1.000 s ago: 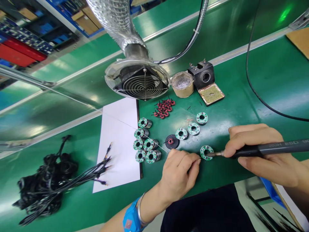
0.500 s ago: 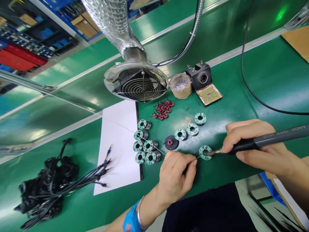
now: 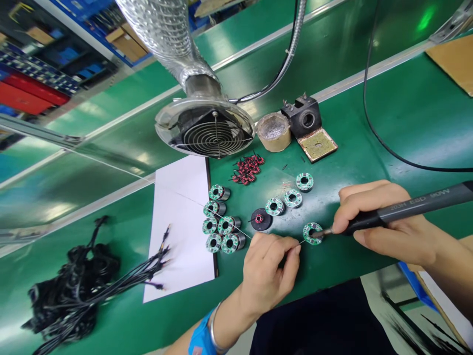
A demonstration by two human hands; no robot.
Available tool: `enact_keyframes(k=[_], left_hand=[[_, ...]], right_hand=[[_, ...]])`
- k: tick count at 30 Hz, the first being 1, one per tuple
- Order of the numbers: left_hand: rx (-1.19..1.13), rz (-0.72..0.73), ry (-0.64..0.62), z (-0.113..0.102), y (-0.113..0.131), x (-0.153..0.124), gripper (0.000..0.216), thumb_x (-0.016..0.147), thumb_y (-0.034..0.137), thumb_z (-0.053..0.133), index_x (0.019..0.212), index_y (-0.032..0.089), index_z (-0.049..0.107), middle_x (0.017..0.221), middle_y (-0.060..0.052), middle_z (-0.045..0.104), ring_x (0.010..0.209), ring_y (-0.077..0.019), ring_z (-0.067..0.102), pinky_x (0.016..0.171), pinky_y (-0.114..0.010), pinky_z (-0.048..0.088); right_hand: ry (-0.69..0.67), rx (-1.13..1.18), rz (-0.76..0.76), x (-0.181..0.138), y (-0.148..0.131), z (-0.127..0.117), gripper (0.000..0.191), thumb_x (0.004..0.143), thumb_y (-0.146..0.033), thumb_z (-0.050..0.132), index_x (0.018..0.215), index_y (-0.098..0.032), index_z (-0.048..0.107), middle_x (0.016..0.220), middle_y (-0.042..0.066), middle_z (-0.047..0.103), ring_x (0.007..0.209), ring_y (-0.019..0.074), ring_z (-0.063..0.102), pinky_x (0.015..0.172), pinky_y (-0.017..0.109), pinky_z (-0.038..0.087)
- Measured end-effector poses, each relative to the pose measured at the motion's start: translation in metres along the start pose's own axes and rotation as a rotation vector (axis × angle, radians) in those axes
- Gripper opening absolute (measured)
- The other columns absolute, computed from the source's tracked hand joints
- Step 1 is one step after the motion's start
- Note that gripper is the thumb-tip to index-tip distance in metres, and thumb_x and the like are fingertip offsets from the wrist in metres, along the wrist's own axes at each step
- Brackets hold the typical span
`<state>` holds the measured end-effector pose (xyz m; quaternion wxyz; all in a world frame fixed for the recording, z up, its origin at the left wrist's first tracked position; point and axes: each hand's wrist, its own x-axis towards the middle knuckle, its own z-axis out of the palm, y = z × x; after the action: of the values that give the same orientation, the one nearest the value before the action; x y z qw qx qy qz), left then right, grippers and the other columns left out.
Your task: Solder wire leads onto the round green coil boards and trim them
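A small green ring-shaped circuit board (image 3: 312,233) lies on the green bench between my hands. My right hand (image 3: 384,224) is closed round a dark soldering iron (image 3: 410,209), whose tip touches the ring board's right side. My left hand (image 3: 268,270) pinches a thin solder wire (image 3: 221,213) that runs up and left across the white sheet; its end reaches the ring board's left edge.
Several finished ring boards on metal cylinders (image 3: 220,227) sit by a white sheet (image 3: 183,231). Three loose ring boards (image 3: 291,198), a black disc (image 3: 260,219), red coils (image 3: 247,168), a fume extractor (image 3: 205,128), a solder pot (image 3: 274,131), an iron stand (image 3: 309,127) and black cables (image 3: 81,286) surround them.
Both hands hold their places at the ring board; the iron's handle has tilted up a little. The view has shifted slightly, moving everything a bit left and up.
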<state>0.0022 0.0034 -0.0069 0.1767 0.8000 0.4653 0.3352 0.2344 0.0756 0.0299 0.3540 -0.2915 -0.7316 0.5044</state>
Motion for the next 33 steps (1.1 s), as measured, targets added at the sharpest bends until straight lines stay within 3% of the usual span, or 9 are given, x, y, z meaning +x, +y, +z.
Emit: enact_keyframes(k=[9, 13, 16, 20, 23, 26, 29, 31, 33], left_hand=[[0.004, -0.003, 0.003, -0.001, 0.0, 0.0, 0.014, 0.081, 0.005, 0.061, 0.09, 0.015, 0.057, 0.076, -0.001, 0.061, 0.069, -0.0107, 0.052, 0.069, -0.027, 0.039], [-0.002, -0.01, 0.012, -0.001, 0.0, 0.001, 0.014, 0.081, 0.005, 0.06, 0.09, 0.015, 0.057, 0.075, 0.0, 0.061, 0.068, -0.0108, 0.05, 0.067, -0.027, 0.038], [-0.024, -0.018, 0.023, 0.0, 0.0, 0.001, 0.014, 0.082, 0.005, 0.059, 0.091, 0.016, 0.056, 0.075, 0.0, 0.061, 0.067, -0.0106, 0.05, 0.067, -0.027, 0.038], [-0.028, -0.008, 0.048, 0.001, -0.001, 0.001, 0.014, 0.082, 0.005, 0.059, 0.091, 0.015, 0.056, 0.076, 0.0, 0.061, 0.066, -0.0108, 0.049, 0.067, -0.028, 0.038], [-0.03, -0.012, 0.058, 0.001, -0.002, 0.0, 0.016, 0.082, 0.004, 0.059, 0.092, 0.015, 0.056, 0.077, 0.0, 0.062, 0.068, -0.011, 0.05, 0.068, -0.028, 0.038], [-0.03, -0.023, 0.042, 0.002, -0.003, 0.0, 0.015, 0.082, 0.005, 0.059, 0.092, 0.015, 0.056, 0.077, 0.0, 0.062, 0.068, -0.0113, 0.052, 0.068, -0.029, 0.038], [-0.022, -0.015, 0.022, 0.004, -0.003, 0.002, 0.015, 0.082, 0.006, 0.061, 0.093, 0.015, 0.056, 0.077, 0.0, 0.062, 0.068, -0.0119, 0.053, 0.068, -0.03, 0.037], [-0.022, -0.009, 0.012, 0.006, -0.003, 0.004, 0.014, 0.083, 0.007, 0.061, 0.094, 0.015, 0.057, 0.076, 0.0, 0.061, 0.068, -0.012, 0.053, 0.068, -0.031, 0.036], [-0.02, -0.008, 0.006, 0.007, -0.003, 0.005, 0.013, 0.084, 0.008, 0.061, 0.094, 0.015, 0.057, 0.075, 0.0, 0.061, 0.068, -0.0118, 0.053, 0.068, -0.03, 0.036]], right_hand=[[-0.068, -0.011, 0.005, 0.004, -0.005, -0.008, 0.026, 0.066, -0.001, 0.045, 0.077, -0.014, 0.064, 0.064, -0.002, 0.052, 0.057, 0.003, 0.044, 0.052, 0.018, 0.033], [0.023, -0.103, -0.019, 0.005, -0.011, -0.018, 0.022, 0.073, -0.004, 0.051, 0.082, -0.016, 0.066, 0.067, -0.002, 0.054, 0.059, 0.0051, 0.047, 0.053, 0.02, 0.035], [0.253, -0.259, -0.112, 0.028, -0.007, -0.022, 0.017, 0.078, -0.01, 0.058, 0.089, -0.017, 0.068, 0.082, 0.001, 0.063, 0.071, 0.0097, 0.057, 0.063, 0.023, 0.043], [0.552, -0.522, -0.216, 0.086, 0.029, -0.022, 0.022, 0.084, -0.019, 0.059, 0.104, -0.016, 0.069, 0.101, 0.005, 0.067, 0.093, 0.0156, 0.061, 0.087, 0.03, 0.046], [0.38, -0.678, -0.175, 0.108, 0.054, -0.022, 0.024, 0.083, -0.025, 0.061, 0.103, -0.016, 0.071, 0.096, 0.007, 0.067, 0.088, 0.0171, 0.062, 0.081, 0.031, 0.048], [0.394, -0.697, -0.204, 0.08, 0.037, -0.019, 0.025, 0.085, -0.027, 0.061, 0.106, -0.018, 0.069, 0.095, 0.006, 0.066, 0.087, 0.0167, 0.061, 0.08, 0.031, 0.046], [0.451, -0.634, -0.065, 0.019, -0.011, -0.011, 0.016, 0.086, -0.026, 0.058, 0.099, -0.023, 0.068, 0.089, 0.005, 0.062, 0.081, 0.0159, 0.057, 0.068, 0.032, 0.041], [0.221, -0.501, 0.016, -0.019, -0.035, -0.004, 0.023, 0.083, -0.019, 0.056, 0.104, -0.024, 0.065, 0.081, 0.005, 0.059, 0.073, 0.0155, 0.055, 0.056, 0.031, 0.038], [0.125, -0.484, -0.006, -0.042, -0.043, 0.004, 0.027, 0.08, -0.014, 0.055, 0.106, -0.021, 0.061, 0.081, 0.007, 0.06, 0.077, 0.0174, 0.058, 0.057, 0.031, 0.042]])
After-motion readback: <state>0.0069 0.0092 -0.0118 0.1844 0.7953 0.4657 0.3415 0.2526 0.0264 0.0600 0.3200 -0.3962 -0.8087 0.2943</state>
